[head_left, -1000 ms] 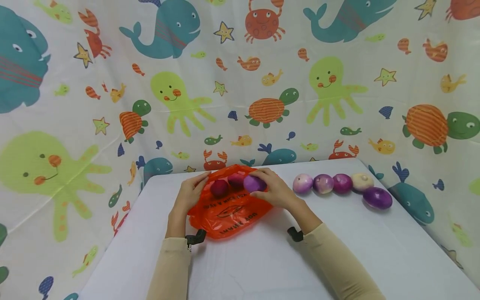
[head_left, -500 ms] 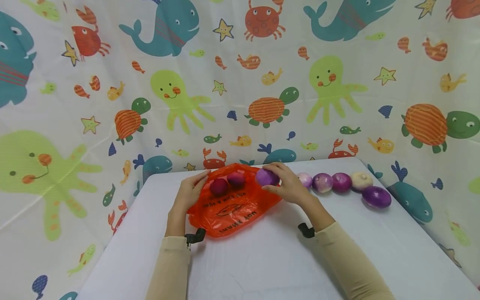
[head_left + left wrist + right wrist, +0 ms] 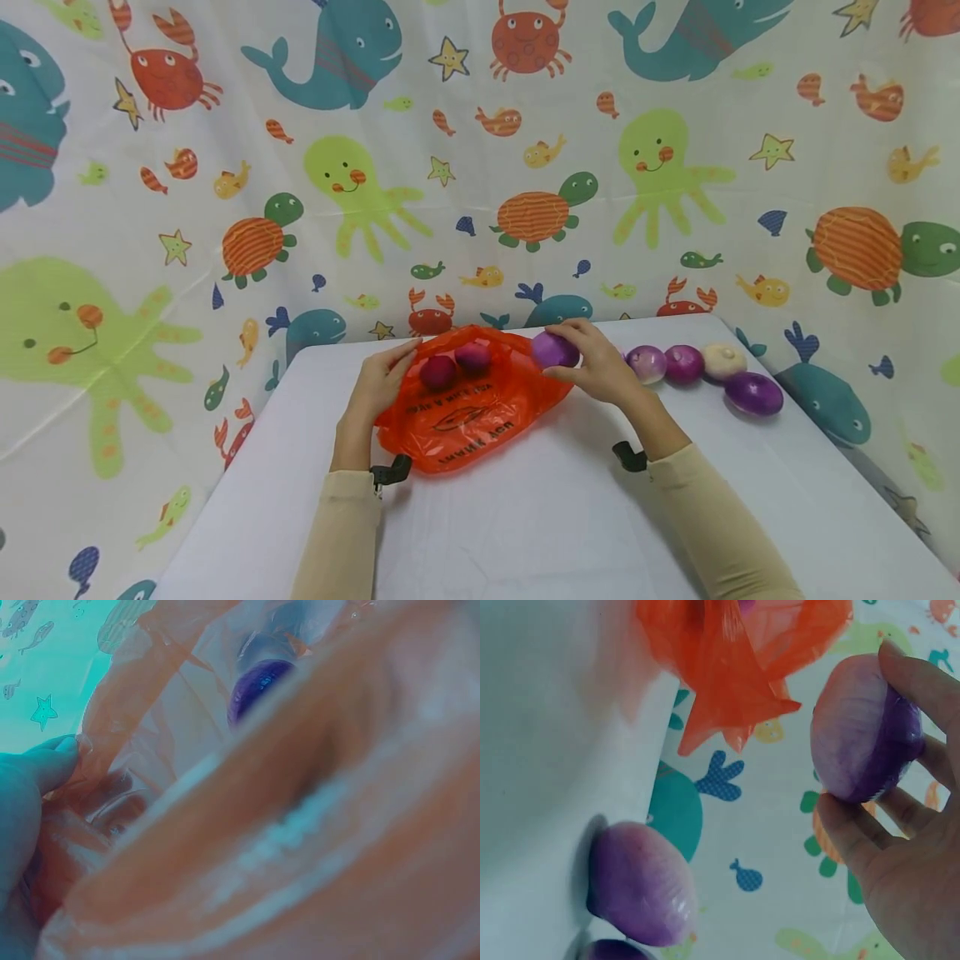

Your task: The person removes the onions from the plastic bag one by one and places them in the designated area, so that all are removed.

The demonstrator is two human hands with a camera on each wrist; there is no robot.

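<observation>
Nearest, two tan sleeves reach over the white table, a small black camera at each wrist. The left hand holds the left edge of a red plastic bag between thumb and fingers; a light, steady pinch should keep the mouth spread without tearing thin film. The right hand curls thumb and fingers round a purple onion at the bag's right side, raised above the table and, in the right wrist view, apart from the film. That grip looks sound; the glossy skin may slip, so firm fingertips and a smooth carry clear of the bag's edge should serve best. Two dark onions lie side by side in the bag. To the right, a row of onions runs along the table's far side, a dark oval onion just in front of its end; slow movement there would avoid setting any rolling. Behind hangs a cloth printed with sea animals.
</observation>
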